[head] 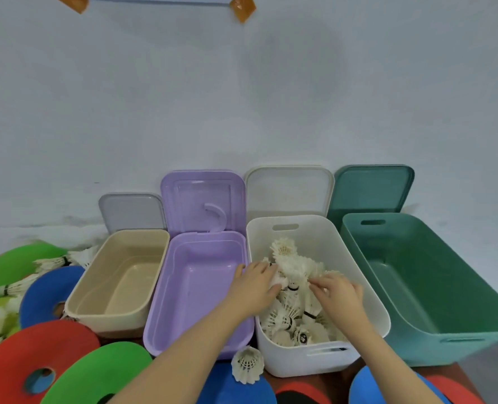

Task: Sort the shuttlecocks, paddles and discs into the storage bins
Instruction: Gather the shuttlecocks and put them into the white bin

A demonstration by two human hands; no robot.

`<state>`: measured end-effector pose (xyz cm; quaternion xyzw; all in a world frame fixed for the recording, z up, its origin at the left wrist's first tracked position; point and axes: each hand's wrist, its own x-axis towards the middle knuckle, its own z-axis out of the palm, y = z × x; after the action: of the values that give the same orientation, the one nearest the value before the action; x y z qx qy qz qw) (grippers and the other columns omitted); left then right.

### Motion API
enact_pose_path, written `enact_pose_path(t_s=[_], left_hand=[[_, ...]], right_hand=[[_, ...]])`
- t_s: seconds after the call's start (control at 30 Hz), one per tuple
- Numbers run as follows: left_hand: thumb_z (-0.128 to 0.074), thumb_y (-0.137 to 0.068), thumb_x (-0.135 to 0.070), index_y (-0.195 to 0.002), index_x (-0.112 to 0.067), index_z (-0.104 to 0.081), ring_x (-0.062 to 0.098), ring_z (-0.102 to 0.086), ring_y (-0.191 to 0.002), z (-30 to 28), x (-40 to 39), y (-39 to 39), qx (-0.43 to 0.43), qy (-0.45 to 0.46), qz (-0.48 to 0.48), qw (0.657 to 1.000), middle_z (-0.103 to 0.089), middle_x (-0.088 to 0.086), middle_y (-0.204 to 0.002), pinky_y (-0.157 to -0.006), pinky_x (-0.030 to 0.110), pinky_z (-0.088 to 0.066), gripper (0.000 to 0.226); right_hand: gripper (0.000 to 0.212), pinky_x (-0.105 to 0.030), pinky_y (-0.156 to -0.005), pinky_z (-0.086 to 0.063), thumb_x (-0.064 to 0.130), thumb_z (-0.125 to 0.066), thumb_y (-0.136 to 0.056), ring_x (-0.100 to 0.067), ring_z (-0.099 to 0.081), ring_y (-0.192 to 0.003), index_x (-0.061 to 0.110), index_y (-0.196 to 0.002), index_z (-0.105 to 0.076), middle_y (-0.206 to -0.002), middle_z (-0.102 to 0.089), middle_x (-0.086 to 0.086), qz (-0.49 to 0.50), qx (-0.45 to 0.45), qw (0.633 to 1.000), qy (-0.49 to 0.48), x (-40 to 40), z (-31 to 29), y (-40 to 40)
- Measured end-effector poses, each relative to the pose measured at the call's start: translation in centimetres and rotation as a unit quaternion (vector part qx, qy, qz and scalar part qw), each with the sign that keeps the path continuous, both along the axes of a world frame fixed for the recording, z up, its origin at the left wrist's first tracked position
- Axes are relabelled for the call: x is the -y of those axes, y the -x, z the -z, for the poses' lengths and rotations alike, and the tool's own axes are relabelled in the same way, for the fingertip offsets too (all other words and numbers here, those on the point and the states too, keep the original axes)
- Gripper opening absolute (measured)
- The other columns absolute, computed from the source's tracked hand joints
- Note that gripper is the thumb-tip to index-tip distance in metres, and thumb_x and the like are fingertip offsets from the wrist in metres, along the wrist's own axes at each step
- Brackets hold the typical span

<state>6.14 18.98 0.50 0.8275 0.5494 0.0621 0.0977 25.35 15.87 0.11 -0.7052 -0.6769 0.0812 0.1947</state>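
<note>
Both hands reach into the white bin (288,225), which holds a heap of white shuttlecocks (293,316). My left hand (252,287) is curled around a shuttlecock at the bin's left wall. My right hand (339,297) rests on the heap with fingers bent over feathers. A stack of shuttlecocks (288,258) juts up between the hands. One loose shuttlecock (247,364) lies in front of the bins. Red (35,354), green (102,371) and blue (48,290) discs lie at the left, with more shuttlecocks (52,262) on them.
A beige bin (119,275), a purple bin (201,287) and a green bin (428,281) stand beside the white one, each with nothing inside. Their lids lean on the wall behind. More blue and red discs (387,386) lie at the front right.
</note>
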Motion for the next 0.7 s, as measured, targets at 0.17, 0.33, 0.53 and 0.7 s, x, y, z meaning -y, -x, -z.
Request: enact_pose_path(t_s=[0.17, 0.33, 0.53, 0.7], left_hand=[[-0.018, -0.082, -0.056, -0.141, -0.024, -0.034, 0.014, -0.03, -0.134, -1.7, 0.5, 1.6, 0.057, -0.072, -0.01, 0.996, -0.037, -0.005, -0.144, -0.105, 0.031, -0.013, 0.068], [-0.035, -0.098, -0.036, -0.142, -0.02, -0.034, 0.015, -0.03, -0.135, -3.5, 0.7, 5.5, 0.049, -0.123, -0.041, 0.99, -0.035, -0.004, -0.147, -0.104, 0.029, -0.012, 0.046], [-0.032, -0.088, -0.039, -0.132, -0.017, -0.049, 0.019, -0.049, -0.122, -4.4, 2.2, 13.6, 0.051, -0.145, -0.088, 0.984, -0.054, -0.002, -0.133, -0.097, 0.031, -0.023, 0.052], [-0.022, -0.084, -0.044, -0.132, -0.014, -0.048, 0.024, -0.051, -0.114, -4.6, 4.1, 22.3, 0.023, -0.144, -0.137, 0.98, -0.057, 0.002, -0.126, -0.094, 0.034, -0.026, 0.062]], right_hand=[[0.037, -0.03, -0.093, -0.018, 0.042, -0.045, -0.095, -0.016, -0.043, -0.118, 0.032, -0.13, -0.051, -0.127, -0.053, 0.01, -0.042, 0.042, 0.997, -0.048, -0.5, -0.5, 1.1], [0.03, -0.033, -0.094, -0.025, 0.031, -0.05, -0.094, -0.021, -0.047, -0.115, 0.023, -0.123, -0.058, -0.121, -0.058, 0.005, -0.076, -0.004, 0.993, -0.09, -0.9, -1.3, 4.5], [0.029, -0.039, -0.091, -0.035, 0.026, -0.052, -0.091, -0.025, -0.054, -0.107, 0.017, -0.117, -0.062, -0.111, -0.062, -0.001, -0.144, -0.062, 0.983, -0.096, -1.8, -2.0, 12.2], [0.025, -0.043, -0.085, -0.045, 0.019, -0.056, -0.089, -0.028, -0.059, -0.098, 0.013, -0.111, -0.065, -0.103, -0.064, -0.004, -0.214, -0.11, 0.966, -0.097, -2.1, -1.8, 21.0]])
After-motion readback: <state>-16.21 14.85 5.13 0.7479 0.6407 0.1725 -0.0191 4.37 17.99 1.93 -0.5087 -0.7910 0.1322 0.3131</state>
